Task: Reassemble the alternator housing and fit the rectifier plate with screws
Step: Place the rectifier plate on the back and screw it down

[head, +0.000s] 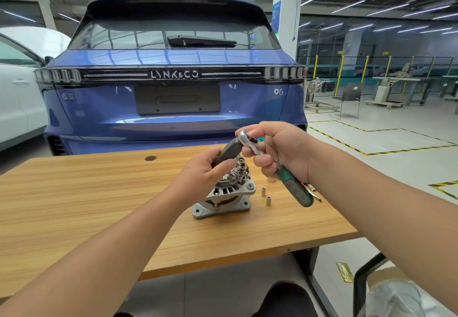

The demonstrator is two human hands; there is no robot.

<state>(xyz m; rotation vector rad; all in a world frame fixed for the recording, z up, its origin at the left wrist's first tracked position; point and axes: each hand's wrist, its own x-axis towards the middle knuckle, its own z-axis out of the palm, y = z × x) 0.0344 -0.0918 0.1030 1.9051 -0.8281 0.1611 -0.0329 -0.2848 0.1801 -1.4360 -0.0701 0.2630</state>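
Note:
A silver alternator (224, 196) stands on the wooden table (86, 192), its rectifier plate (239, 170) with copper windings facing up. My right hand (280, 150) grips a ratchet wrench (295, 190) with a green and black handle near its chrome head, held above the alternator. My left hand (205, 173) holds a dark grey piece (229, 149) that reaches up to the ratchet head. My hands hide part of the rectifier plate.
Two small sockets (266, 196) stand on the table right of the alternator, with pliers (313, 190) behind the ratchet handle. A blue car (173, 108) is parked just beyond the table's far edge, a white car (19, 98) to the left. A chair (366, 274) sits at lower right.

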